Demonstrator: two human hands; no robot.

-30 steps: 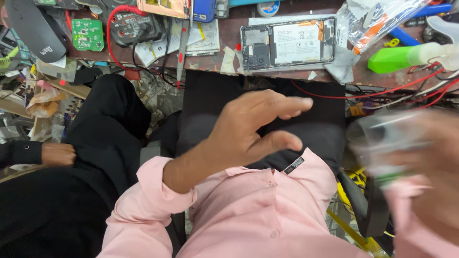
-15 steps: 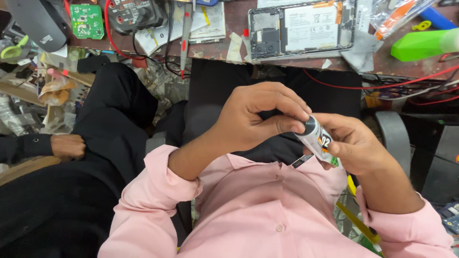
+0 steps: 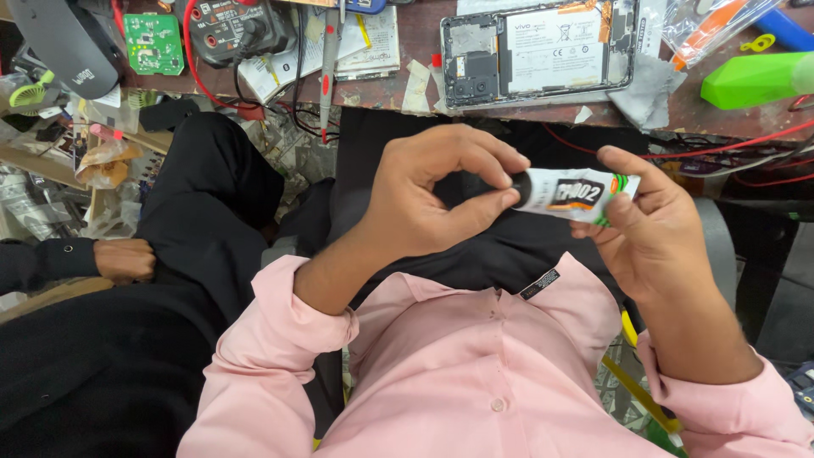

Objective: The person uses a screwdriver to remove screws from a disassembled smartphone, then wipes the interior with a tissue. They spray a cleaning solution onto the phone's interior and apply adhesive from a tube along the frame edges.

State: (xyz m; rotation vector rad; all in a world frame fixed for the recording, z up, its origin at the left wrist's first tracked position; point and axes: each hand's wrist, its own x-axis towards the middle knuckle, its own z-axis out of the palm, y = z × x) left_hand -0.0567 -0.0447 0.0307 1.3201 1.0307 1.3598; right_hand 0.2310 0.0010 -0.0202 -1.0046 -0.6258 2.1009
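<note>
In the middle of the frame the small white tube (image 3: pixel 577 193) with orange and green markings lies crosswise between both hands, held over the lap above the black trousers. A second ago the left hand was spread open in the air with nothing in it, and the right hand was a blur at the right edge with the tube; half a second ago the two had come together. Now the left hand (image 3: pixel 432 199) has its thumb and forefinger pinched tight on the dark cap (image 3: pixel 519 188) at the tube's left end, the other fingers curled loosely above. The right hand (image 3: pixel 657 233) grips the tube's body, its thumb on the near side and fingers wrapped behind — a firm, narrow hold.

The tube sits higher and flatter than it did half a second ago, and the left fingertips are closed more squarely on the cap — this reads as the hands settling into a twisting grip, though I cannot tell whether the cap has turned at all.

Along the top of the frame the wooden workbench (image 3: pixel 415 38) carries an opened phone (image 3: pixel 538 51) with its back off, a green circuit board (image 3: pixel 153 42) at upper left and a green bottle (image 3: pixel 750 78) at upper right. At the left edge another person's hand (image 3: pixel 123 259) rests on a dark trouser leg, apart from all this.
</note>
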